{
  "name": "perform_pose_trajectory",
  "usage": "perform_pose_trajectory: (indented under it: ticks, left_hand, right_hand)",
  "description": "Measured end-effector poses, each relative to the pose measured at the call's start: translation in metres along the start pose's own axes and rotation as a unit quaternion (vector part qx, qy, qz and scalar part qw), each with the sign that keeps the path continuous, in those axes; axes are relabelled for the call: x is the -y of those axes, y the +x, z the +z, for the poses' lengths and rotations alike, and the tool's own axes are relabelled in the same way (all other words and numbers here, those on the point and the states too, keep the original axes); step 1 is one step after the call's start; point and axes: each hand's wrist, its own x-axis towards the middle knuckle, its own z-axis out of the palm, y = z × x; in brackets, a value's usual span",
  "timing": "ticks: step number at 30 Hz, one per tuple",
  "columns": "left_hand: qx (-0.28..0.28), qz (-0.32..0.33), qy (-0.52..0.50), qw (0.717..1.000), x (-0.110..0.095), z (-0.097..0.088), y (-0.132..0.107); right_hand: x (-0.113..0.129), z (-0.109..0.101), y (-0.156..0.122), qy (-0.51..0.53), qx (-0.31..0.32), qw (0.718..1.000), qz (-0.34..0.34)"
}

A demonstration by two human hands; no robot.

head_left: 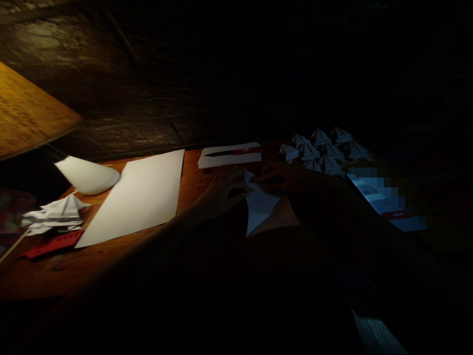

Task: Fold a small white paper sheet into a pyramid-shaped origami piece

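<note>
The scene is very dark. My left hand [225, 190] rests with curled fingers on the left edge of a partly folded white paper [260, 207] lying on the wooden table [192, 177]. My right hand [281, 177] presses down on the paper's top right corner, fingers bent together. Both hands pinch or press the same sheet near its upper fold. The forearms run back toward me and are almost lost in shadow.
A flat white sheet [138, 195] lies to the left. A curled paper [86, 175], crumpled folded scraps [55, 214] and a red strip [51, 245] sit further left. A knife with a red handle [232, 152] lies on paper behind. Several folded paper shapes [325, 150] cluster at right, beside a printed strip [384, 202].
</note>
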Motion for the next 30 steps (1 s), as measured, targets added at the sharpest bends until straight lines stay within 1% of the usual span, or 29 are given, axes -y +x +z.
perform_pose_trajectory:
  ticks: [3,9,13,17,20,25,30]
  left_hand:
    - [0.009,0.001,-0.002,1.0,-0.002,-0.0023,-0.0004]
    - [0.003,-0.017,0.011,1.0,-0.0085,-0.0065,-0.0006]
    - [0.006,-0.007,0.025,1.0,-0.0088,-0.0076,-0.0012]
    - [0.027,0.005,0.057,0.998,-0.008,-0.0081,-0.0017]
    - [0.043,0.0,0.071,0.997,-0.0076,-0.0082,-0.0013]
    - [0.034,-0.008,0.044,0.998,-0.0041,-0.0058,-0.001]
    - [0.025,-0.011,0.009,1.0,-0.0037,-0.005,-0.0011]
  right_hand:
    - [-0.0015,0.0016,-0.0001,0.003,0.0,1.0,-0.008]
    - [-0.0043,0.0043,0.0007,0.002,0.006,1.0,-0.002]
    - [-0.0052,0.0034,0.0009,0.006,0.011,1.0,-0.009]
    - [-0.0055,0.0035,0.0016,0.005,0.017,1.0,-0.006]
    - [-0.0044,0.0039,0.0017,-0.003,0.018,1.0,0.001]
    - [-0.0009,0.0028,0.0003,-0.021,0.016,1.0,0.002]
    - [0.0011,0.0021,-0.0007,-0.017,0.012,1.0,-0.008]
